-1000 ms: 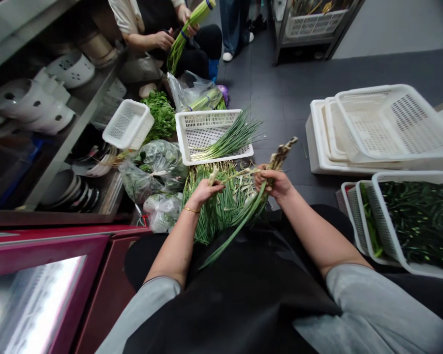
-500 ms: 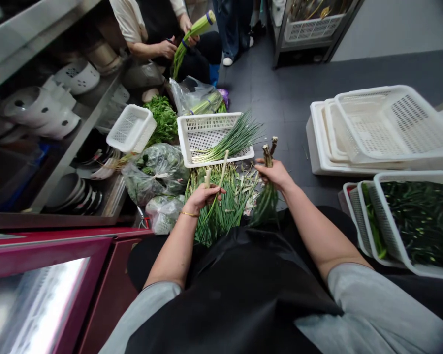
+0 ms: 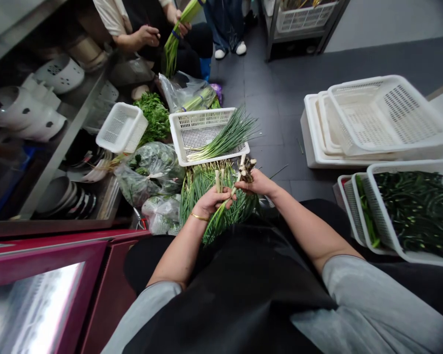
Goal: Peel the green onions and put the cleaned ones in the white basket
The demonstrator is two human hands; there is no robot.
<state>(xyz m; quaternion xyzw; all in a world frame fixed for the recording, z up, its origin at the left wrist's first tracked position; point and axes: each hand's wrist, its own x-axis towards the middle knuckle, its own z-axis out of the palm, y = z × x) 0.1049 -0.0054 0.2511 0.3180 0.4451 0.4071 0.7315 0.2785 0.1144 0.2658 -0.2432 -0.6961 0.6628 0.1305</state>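
Observation:
My left hand (image 3: pixel 217 200) is closed around a few scallions, their pale trimmed ends sticking up and their green leaves hanging toward my lap. Close beside it, my right hand (image 3: pixel 256 182) grips a small bunch of scallions (image 3: pixel 246 172) with dark, dirty root ends on top. The two hands nearly meet, and a pale stalk (image 3: pixel 232 194) slants between them. Below and around them lies a large heap of scallions (image 3: pixel 195 191). Just beyond, cleaned scallions (image 3: pixel 227 137) lie in a white perforated basket (image 3: pixel 175 130), tops hanging over its right side.
Bagged greens (image 3: pixel 151 169), leafy herbs (image 3: pixel 153 115) and a small white basket (image 3: pixel 120 128) stand to the left. Baskets of green peppers (image 3: pixel 421 211) and stacked white baskets (image 3: pixel 384 152) are at right. A co-worker (image 3: pixel 147 37) holds celery-like stalks ahead; a shelf lines the left.
My right hand has moved left with its scallion bunch, from apart to close beside my left hand. The co-worker's hand has come off the stalks' lower part. The whole view has shifted slightly.

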